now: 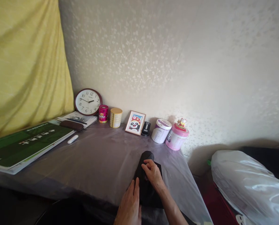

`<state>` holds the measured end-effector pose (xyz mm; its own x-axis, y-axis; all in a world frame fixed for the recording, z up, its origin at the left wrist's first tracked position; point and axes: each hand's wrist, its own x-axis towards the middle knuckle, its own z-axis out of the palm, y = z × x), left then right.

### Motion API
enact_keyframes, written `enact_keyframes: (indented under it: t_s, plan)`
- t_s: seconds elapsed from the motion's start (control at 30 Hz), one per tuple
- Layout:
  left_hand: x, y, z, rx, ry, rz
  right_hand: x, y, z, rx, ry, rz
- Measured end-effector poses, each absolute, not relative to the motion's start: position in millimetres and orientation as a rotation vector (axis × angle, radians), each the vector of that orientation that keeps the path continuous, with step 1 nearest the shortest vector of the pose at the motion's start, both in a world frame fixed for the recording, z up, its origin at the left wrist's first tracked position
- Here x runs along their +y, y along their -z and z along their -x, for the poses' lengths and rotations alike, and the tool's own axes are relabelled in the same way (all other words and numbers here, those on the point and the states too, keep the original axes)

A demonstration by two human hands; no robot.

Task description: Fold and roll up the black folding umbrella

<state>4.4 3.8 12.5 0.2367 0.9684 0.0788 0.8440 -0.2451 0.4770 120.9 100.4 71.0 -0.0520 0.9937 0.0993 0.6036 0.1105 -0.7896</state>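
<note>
A black, cloth-like item lies near the right front part of the table, with a rounded end pointing to the wall and a flatter flap on its right. Its exact kind does not show. Along its left edge rests my left hand, fingers straight and close together, touching the side. My right hand is over its upper middle, with thumb and forefinger pressed together. What lies in that pinch, if anything, blends into the black and cannot be made out.
On the table stand a wall clock, a pink can, a yellow can, a panda picture frame and two tubs. A green book lies left; a plastic-wrapped bundle sits right.
</note>
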Motion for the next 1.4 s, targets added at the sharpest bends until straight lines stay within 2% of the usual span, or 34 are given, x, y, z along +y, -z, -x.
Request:
enact_keyframes:
  t_s: [0.1,0.23,0.43,0.63,0.83,0.93,1.4]
  plan:
    - [3,-7,-3,1.654,-0.587,-2.197,97,-74,-116,-1.800,-0.866,1.525]
    - [-3,-18,-5,1.721,-0.759,-2.195,92,-78,-114,-1.895,-0.797,1.502]
    - [-5,-37,-9,1.938,-0.787,-2.362,89,-83,-115,-1.963,-0.727,1.464]
    - [3,-12,-6,1.776,-0.640,-2.451,78,-81,-116,-1.965,-0.759,1.369]
    - [2,2,-11,1.910,-0.638,-2.404,61,-75,-130,-2.174,-0.396,1.083]
    - [2,7,-9,1.834,-0.632,-2.445,66,-69,-139,-2.297,-0.291,0.995]
    - [6,12,-1,1.697,-0.600,-2.348,153,-49,-148,-2.314,-0.229,1.032]
